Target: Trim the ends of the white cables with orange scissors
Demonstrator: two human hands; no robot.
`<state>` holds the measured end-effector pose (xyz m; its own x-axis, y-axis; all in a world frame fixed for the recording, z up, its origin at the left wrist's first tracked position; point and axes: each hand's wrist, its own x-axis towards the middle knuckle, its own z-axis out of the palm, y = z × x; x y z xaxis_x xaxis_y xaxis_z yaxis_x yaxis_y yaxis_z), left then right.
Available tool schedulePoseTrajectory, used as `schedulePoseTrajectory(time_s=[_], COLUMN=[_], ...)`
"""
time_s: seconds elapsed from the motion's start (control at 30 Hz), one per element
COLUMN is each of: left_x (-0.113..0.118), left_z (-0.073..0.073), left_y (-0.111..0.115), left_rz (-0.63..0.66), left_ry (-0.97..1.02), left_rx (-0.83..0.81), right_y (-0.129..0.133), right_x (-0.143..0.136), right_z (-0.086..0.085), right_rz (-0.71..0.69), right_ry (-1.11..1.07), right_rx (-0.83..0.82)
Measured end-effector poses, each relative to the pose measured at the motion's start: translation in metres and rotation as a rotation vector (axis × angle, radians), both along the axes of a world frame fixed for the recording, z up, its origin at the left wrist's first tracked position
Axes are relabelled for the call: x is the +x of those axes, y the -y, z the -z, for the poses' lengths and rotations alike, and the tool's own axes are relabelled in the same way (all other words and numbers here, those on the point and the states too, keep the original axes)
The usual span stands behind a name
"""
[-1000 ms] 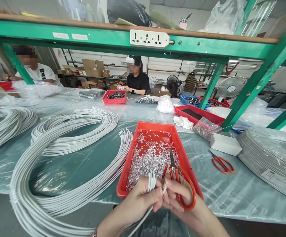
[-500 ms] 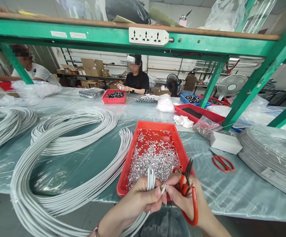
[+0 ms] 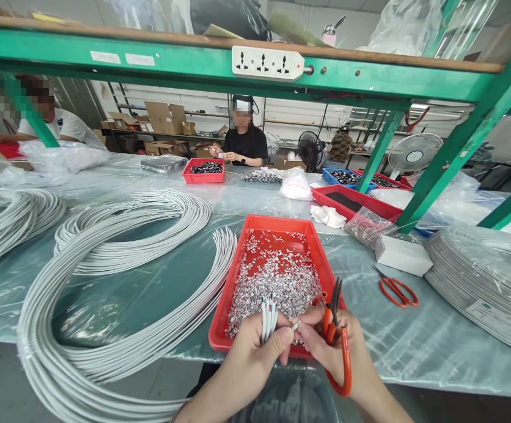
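A: What's just changed?
B: A second ago the scissors (image 3: 330, 332) pointed up over the scraps (image 3: 277, 282); now they sit farther right, blades above the tray's right side. The cable lengths that showed below the left hand (image 3: 255, 346) are out of sight too

A: Meaning what for the work?
B: My reading is that fingers, not blades, are on the job right now. Both hands meet at one small pale end (image 3: 297, 324), pinched between thumbs and fingertips

A: And the grips?
B: The left is closed round the cables (image 3: 268, 320), tips standing up in front of the tray's near part. The right hand (image 3: 334, 346) has finger and thumb together at that pale end, with the scissors hooked in the same hand. I can't tell what the pinch covers, nor whether the blades quite meet

A: What else is about?
B: The tray (image 3: 222, 320) lies just beyond the hands. A big coil (image 3: 39, 335) lies left of it, and a spare pair (image 3: 391, 282) and a box (image 3: 403, 257) lie to the right

A: Anything in the way?
B: Nothing blocks the pinch; the hanging scissors look the likeliest to snag. The shelf (image 3: 149, 59) crosses well above, and a co-worker (image 3: 244, 141) sits far across the table
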<state>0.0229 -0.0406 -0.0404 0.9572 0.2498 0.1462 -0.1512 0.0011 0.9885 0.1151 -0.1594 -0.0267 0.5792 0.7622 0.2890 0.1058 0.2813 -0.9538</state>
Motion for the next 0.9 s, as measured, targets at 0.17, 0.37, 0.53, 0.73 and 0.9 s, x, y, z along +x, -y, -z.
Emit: schedulePoseTrajectory(time_s=[0.17,0.37,0.53,0.73,0.9], left_x=[0.0,0.002,0.002,0.003,0.001], left_z=[0.001,-0.005,-0.008,-0.009,-0.005], left_y=[-0.001,-0.002,0.002,0.001,-0.004], left_rz=[0.006,0.016,-0.012,-0.058,0.036], left_ry=[-0.027,-0.06,-0.06,-0.076,-0.061], left_rx=[-0.032,-0.178,-0.16,-0.191,-0.226], right_y=[0.003,0.007,0.006,0.001,0.007], right_x=[0.003,0.006,0.002,-0.002,0.003], right_z=[0.001,0.002,-0.001,0.0,-0.002], right_rz=[0.055,0.096,0.091,0.095,0.049], right_ry=[0.082,0.129,0.127,0.107,0.103], right_rx=[-0.035,-0.077,-0.064,-0.022,-0.036])
